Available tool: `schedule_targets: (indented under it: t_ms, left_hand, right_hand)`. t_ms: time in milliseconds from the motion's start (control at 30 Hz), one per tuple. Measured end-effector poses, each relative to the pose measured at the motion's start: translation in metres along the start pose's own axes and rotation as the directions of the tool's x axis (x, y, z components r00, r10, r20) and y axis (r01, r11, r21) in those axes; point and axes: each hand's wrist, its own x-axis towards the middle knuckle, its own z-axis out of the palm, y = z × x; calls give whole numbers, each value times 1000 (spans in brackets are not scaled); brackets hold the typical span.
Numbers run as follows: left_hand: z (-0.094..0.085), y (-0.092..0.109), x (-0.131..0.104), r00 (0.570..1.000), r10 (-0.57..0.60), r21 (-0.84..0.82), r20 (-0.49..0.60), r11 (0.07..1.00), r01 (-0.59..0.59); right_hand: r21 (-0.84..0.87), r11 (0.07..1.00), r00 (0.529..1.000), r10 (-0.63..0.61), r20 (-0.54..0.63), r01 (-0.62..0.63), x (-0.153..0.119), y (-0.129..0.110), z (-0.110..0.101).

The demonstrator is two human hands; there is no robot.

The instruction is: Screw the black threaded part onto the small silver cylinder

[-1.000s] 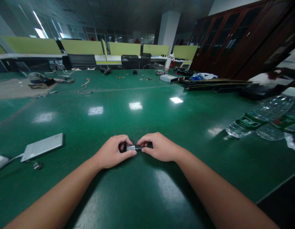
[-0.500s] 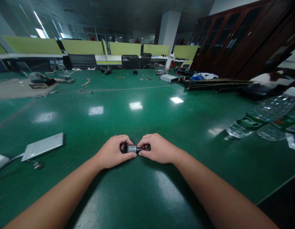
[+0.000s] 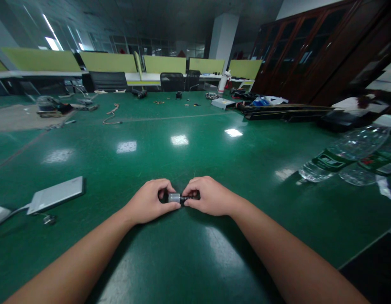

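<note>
Low over the green table (image 3: 170,156), near the middle of the view, my two hands meet at a small object. My left hand (image 3: 149,200) pinches a short silver metal cylinder (image 3: 174,197) between thumb and fingers. From the cylinder's right side a thin dark shaft (image 3: 187,198) extends, and the thumb and fingers of my right hand (image 3: 210,196) are closed on it. Cylinder and shaft lie in one line, roughly level. Whether they are a single piece cannot be made out. The fingertips of both hands nearly touch.
To the left lies a flat silver box (image 3: 56,195) with a cable and a small metal part (image 3: 49,219). Clear plastic bottles (image 3: 330,162) are at the right. Farther back are a cord (image 3: 112,116), a metal case (image 3: 223,103) and long dark strips (image 3: 278,113).
</note>
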Motion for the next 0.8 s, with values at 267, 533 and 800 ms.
schedule_targets:
  t_ms: [267, 533, 800]
  left_hand:
    - [-1, 0, -1, 1000, -10, -4, 11, 1000, 10]
    - [-1, 1, 0, 999, -28, 1, 16, 1000, 28]
    - [0, 1, 1, 1000, -25, -8, 17, 1000, 25]
  right_hand:
    - [-4, 1000, 1000, 10, 13, -10, 0, -1, -1]
    - [-15, 1000, 1000, 21, 19, -20, -2, 0, -3]
    - [-35, 999, 999, 28, 27, -27, -3, 2, -5]
